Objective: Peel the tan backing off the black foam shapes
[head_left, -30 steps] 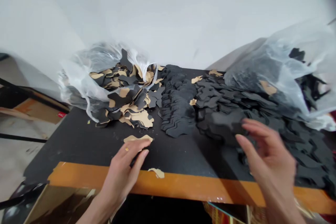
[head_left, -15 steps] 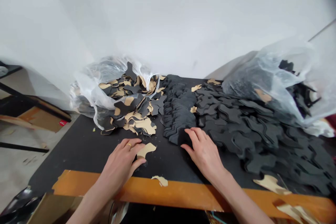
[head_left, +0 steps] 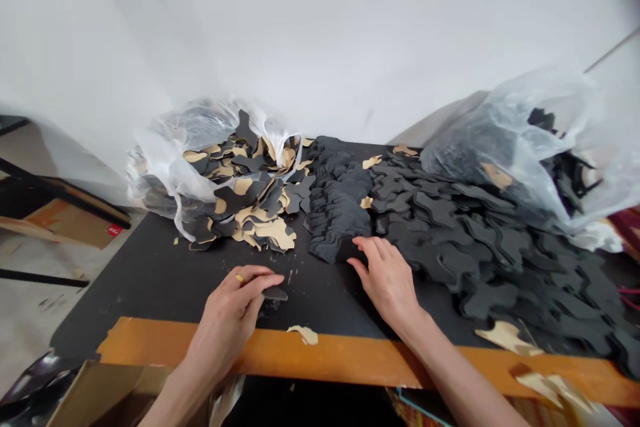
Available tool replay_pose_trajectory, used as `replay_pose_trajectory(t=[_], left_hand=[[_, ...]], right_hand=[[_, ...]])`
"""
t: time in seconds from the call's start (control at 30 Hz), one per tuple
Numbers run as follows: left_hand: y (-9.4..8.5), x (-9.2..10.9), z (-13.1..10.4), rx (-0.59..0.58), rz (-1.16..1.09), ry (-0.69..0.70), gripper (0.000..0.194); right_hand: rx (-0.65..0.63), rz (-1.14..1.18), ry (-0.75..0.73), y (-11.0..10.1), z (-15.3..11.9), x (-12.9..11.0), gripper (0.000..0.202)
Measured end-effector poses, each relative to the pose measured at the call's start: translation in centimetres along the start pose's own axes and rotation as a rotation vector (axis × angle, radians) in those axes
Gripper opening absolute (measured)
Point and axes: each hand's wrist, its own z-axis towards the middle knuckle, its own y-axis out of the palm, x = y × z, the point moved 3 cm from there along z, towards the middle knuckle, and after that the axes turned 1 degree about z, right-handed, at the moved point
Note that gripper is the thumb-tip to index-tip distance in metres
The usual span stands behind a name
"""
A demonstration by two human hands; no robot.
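Low over the table, my left hand (head_left: 235, 303) pinches a black foam piece (head_left: 275, 293) between thumb and fingers; its dark face shows and part of it is hidden by the fingers. My right hand (head_left: 387, 277) is at the near end of a row of overlapping black foam pieces (head_left: 337, 207), its thumb and fingertips gripping the edge of the front piece. Left of the row lies a heap of foam pieces with tan backing (head_left: 267, 230), spilling from a clear plastic bag (head_left: 167, 163).
Many black foam pieces (head_left: 480, 260) cover the right side of the table. Another plastic bag (head_left: 520, 140) of black pieces leans there. Tan scraps (head_left: 305, 333) lie near the orange-taped front edge (head_left: 350, 360). An open cardboard box (head_left: 105, 393) stands below at left.
The foam piece at my left hand showed its tan side before; now it is pinched with a dark side showing. My right hand stays at the row's front end.
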Motion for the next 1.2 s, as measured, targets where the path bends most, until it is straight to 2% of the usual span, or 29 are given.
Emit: replay_pose_trajectory(t=[0.07, 0.17, 0.27, 0.33, 0.47, 0.53, 0.77, 0.87, 0.97, 1.1, 1.17, 1.2], left_hand=[[0.5, 0.9, -0.4, -0.010, 0.024, 0.032, 0.047], [1.6, 2.0, -1.3, -0.162, 0.080, 0.059, 0.044], [1.7, 2.3, -2.1, -0.244, 0.059, 0.040, 0.058], [1.5, 2.0, -2.4, -0.254, 0.026, 0.002, 0.059], [1.7, 1.2, -2.7, -0.211, -0.017, -0.065, 0.037], [1.9, 1.0, -2.7, -0.194, -0.043, -0.103, 0.039], [1.9, 1.4, -2.4, -0.347, -0.160, -0.380, 0.050], [1.5, 2.3, -2.3, -0.336, -0.234, -0.428, 0.038], [1.7, 4.5, -2.0, -0.364, -0.387, -0.338, 0.015], [2.6, 7.5, -1.2, -0.567, -0.539, -0.057, 0.012], [2.8, 7.0, -1.1, -0.594, -0.484, -0.010, 0.013], [2.6, 6.1, -1.1, -0.567, -0.436, -0.028, 0.014]], right_hand=[[-0.006, -0.022, -0.022, -0.2, -0.2, -0.3, 0.018], [-0.021, -0.053, -0.052, -0.3, -0.6, -0.6, 0.020], [-0.035, -0.070, -0.061, -0.2, -0.9, -0.8, 0.025], [-0.035, -0.075, -0.040, -0.2, -1.0, -0.7, 0.029], [-0.035, -0.082, -0.008, -0.1, -0.9, -0.4, 0.031], [-0.034, -0.087, -0.012, 0.0, -1.0, -0.4, 0.031], [0.014, -0.122, -0.033, -0.1, -1.3, -0.3, 0.030], [0.025, -0.113, -0.043, -0.3, -1.2, -0.2, 0.025], [0.038, -0.079, -0.060, -0.6, -1.1, -0.2, 0.021], [0.042, -0.040, -0.064, -0.6, -1.2, 0.0, 0.018], [0.042, -0.014, -0.054, -0.6, -1.3, 0.1, 0.018], [0.041, 0.005, -0.047, -0.5, -1.3, 0.2, 0.017]])
